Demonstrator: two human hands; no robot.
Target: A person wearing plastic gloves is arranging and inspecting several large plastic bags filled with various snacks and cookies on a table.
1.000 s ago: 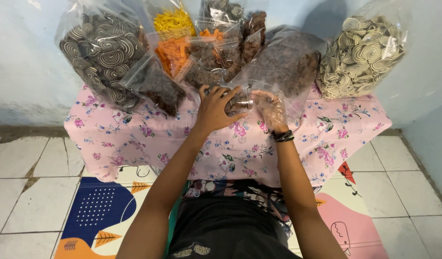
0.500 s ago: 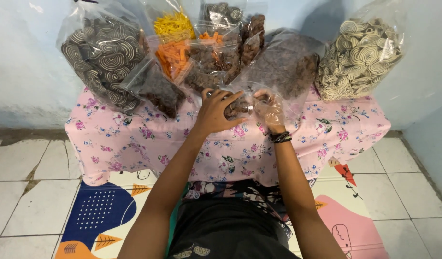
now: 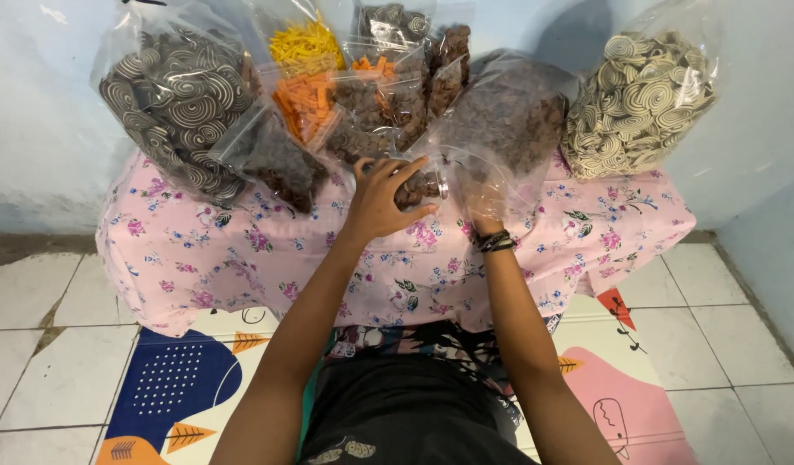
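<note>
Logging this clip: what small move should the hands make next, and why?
Probably draw the right hand out of the big clear bag of brown snacks, since it is inside the mouth while the left hand grips a small bag beside it.

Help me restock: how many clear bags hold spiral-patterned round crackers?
2. A dark brown spiral-cracker bag leans against the wall at the far left of the pink floral tablecloth; a pale cream spiral-cracker bag stands at the far right. Others could be hidden behind the middle bags.
</note>
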